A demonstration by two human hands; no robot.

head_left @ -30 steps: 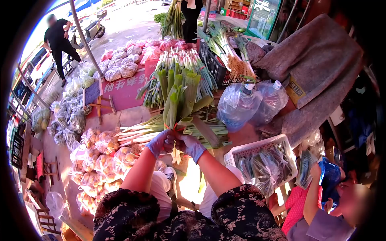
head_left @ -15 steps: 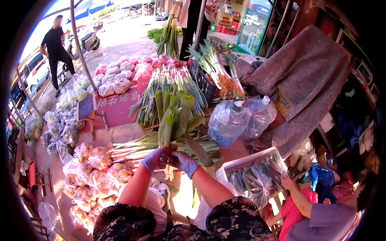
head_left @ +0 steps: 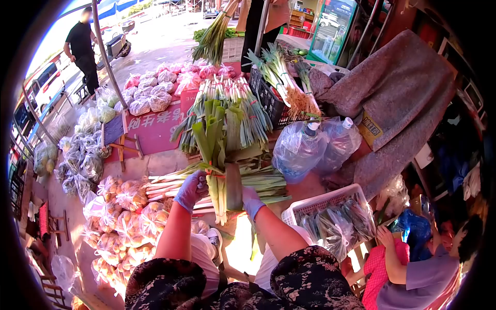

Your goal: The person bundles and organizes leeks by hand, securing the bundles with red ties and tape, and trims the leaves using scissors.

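While bagged greens point(head_left: 80, 160) lie farthest left of the left hand point(head_left: 192, 191), bagged round produce point(head_left: 129, 222) is stacked just left of it. Ahead and left of this hand lies a red mat point(head_left: 160, 137); its white print includes the characters 生财 and the letters ME. The left hand, gloved, is set narrow, with fingers curled onto the left edge of a leek bundle point(head_left: 216, 191) at its red tie point(head_left: 216, 174). The bundle stands near upright between both hands, above loose leeks point(head_left: 175, 186). The right hand point(head_left: 251, 201), also gloved, touches a broad leaf point(head_left: 234, 186); whether it grips cannot be told. Right of this hand are bagged bottles point(head_left: 299, 150) and, nearer the body, a white basket point(head_left: 323, 198). Farther right, a grey cloth point(head_left: 408, 82) bears a yellow label point(head_left: 371, 129); its characters are too small to read. A co-worker point(head_left: 426, 274) sits beyond the basket.
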